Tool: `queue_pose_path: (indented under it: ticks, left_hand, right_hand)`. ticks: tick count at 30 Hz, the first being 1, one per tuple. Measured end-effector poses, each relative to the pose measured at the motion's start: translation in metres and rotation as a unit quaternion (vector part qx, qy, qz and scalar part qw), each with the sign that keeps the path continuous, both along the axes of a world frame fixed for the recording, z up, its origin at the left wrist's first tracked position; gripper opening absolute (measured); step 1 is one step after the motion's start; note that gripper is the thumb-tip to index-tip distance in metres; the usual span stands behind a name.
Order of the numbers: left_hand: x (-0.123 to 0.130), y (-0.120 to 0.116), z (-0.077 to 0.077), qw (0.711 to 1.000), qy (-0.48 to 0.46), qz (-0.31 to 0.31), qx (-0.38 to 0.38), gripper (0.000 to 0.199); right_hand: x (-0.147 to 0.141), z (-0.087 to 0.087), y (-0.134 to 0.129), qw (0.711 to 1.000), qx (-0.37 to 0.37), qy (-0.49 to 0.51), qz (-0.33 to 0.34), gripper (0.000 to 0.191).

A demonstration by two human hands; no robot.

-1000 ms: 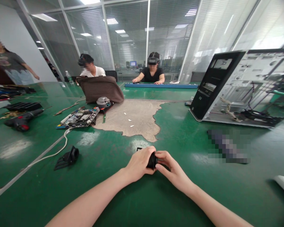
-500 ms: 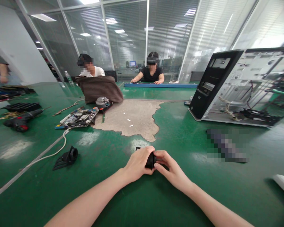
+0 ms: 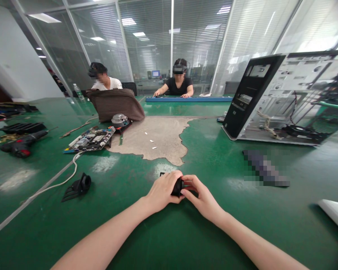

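Note:
Low over the green table, my left hand (image 3: 165, 190) is wrapped round a black plastic part (image 3: 176, 187). Part of its dark frame-like edge shows beyond the knuckles; the hand hides most of it. From the right, the thumb and fingers of my right hand (image 3: 201, 195) are closed on the rounded end of the same part. A second black plastic piece (image 3: 78, 186), with a round opening and a slatted flat side, lies to the left of my hands.
Further left are a circuit board (image 3: 91, 139), a white cable (image 3: 70, 174) and a power drill (image 3: 24, 143). An opened computer case (image 3: 259, 101) stands at right, near a blurred dark object (image 3: 264, 168). Two people sit across the table, behind a brown bag (image 3: 115, 105) and a blue bar (image 3: 188, 99).
My hands keep nearly the same grip on the black part. The view has shifted slightly, and the person at the far left edge is out of sight.

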State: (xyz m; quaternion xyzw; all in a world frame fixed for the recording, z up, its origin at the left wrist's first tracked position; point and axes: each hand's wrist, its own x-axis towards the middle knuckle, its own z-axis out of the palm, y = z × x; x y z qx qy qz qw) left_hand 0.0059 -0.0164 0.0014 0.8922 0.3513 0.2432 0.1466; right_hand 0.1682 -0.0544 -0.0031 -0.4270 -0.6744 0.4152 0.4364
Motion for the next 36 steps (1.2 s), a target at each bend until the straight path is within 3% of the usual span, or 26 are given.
queue_pose_path:
  ticks: [9,16,21,27,32,36]
  left_hand:
    - [-0.0007,0.0004,0.0007,1.000,-0.010,-0.009,-0.017,0.064]
    - [-0.0010,0.0006,0.0005,1.000,-0.009,-0.001,-0.012,0.060]
    - [0.0001,-0.0003,0.0031,1.000,0.002,0.007,-0.011,0.056]
    - [0.0000,0.0005,0.0019,1.000,0.006,0.006,-0.011,0.055]
    - [-0.0002,0.0013,-0.0005,1.000,0.000,0.005,-0.011,0.057]
    - [-0.0001,0.0010,-0.0006,1.000,-0.003,0.006,-0.014,0.058]
  right_hand:
    - [0.0027,0.0017,0.0005,0.996,0.077,-0.045,0.005,0.023]
    - [-0.0002,-0.0019,0.0052,0.999,0.034,0.012,0.000,0.013]
    - [-0.0014,-0.0038,0.0061,0.998,-0.033,0.050,-0.010,0.023]
    - [-0.0010,-0.0005,0.0015,0.997,-0.014,0.067,0.025,0.021]
    - [0.0000,-0.0039,0.0070,0.997,-0.020,0.074,-0.006,0.011]
    - [-0.0001,-0.0062,0.0094,0.996,-0.049,0.066,-0.025,0.017]
